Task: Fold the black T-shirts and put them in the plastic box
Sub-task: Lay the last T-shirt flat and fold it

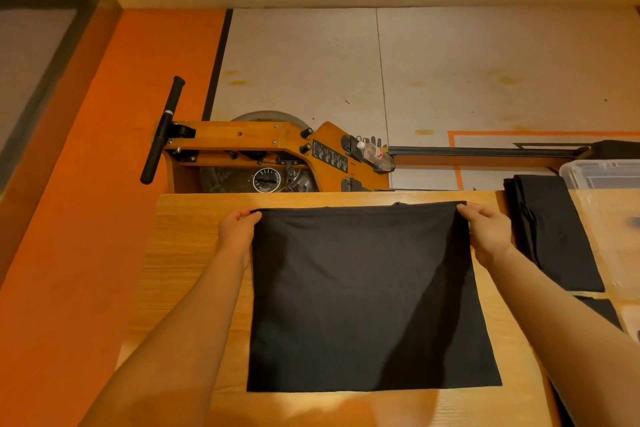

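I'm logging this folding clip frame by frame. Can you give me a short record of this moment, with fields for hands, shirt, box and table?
left hand: pinches shirt's far left corner
right hand: pinches shirt's far right corner
shirt: black, folded to a rectangle, flat on table
second shirt: folded, lying to the right
box: clear plastic, far right
table: light wood

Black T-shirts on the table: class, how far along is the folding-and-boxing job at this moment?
Done: one black T-shirt is already folded to a flat rectangle on the wooden table. In hand: the left hand and right hand pinch its far corners. Left: it is not yet in the plastic box, and more black cloth lies beside the box.
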Demonstrator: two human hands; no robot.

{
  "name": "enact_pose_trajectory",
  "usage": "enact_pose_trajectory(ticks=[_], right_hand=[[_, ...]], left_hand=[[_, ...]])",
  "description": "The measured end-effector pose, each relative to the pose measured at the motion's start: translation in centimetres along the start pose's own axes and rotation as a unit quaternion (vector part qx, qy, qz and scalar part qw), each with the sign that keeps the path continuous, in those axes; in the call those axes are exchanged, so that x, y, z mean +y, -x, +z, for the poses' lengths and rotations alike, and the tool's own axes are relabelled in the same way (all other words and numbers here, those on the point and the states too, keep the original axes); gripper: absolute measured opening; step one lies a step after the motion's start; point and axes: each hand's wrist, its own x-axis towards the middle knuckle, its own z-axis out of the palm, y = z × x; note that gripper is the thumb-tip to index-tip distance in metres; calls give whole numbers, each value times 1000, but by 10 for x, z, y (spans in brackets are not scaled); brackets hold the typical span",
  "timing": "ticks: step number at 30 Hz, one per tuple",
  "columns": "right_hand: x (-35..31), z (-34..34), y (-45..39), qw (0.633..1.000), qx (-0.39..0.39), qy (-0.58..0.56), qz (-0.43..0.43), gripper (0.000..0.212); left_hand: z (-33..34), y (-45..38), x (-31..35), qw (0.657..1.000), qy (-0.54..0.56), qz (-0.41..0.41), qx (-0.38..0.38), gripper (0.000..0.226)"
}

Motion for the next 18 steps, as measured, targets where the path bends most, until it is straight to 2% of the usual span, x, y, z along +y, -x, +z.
enact_pose_trajectory(ticks=[7, 12, 15, 18], right_hand=[[1, 8, -3, 1000, 1, -10, 5, 13], [-5, 4, -8, 996, -54, -58, 29, 14], [-4, 9, -14, 997, -41, -60, 29, 19], [1, 19, -18, 1000, -8, -15, 10, 27]], left_hand=[[4, -5, -8, 1000, -10, -15, 24, 20], [0, -8, -11, 999, 2, -14, 31, 14], [2, -11, -9, 999, -3, -1, 38, 9], [8, -14, -3, 999, -19, 7, 49, 13]])
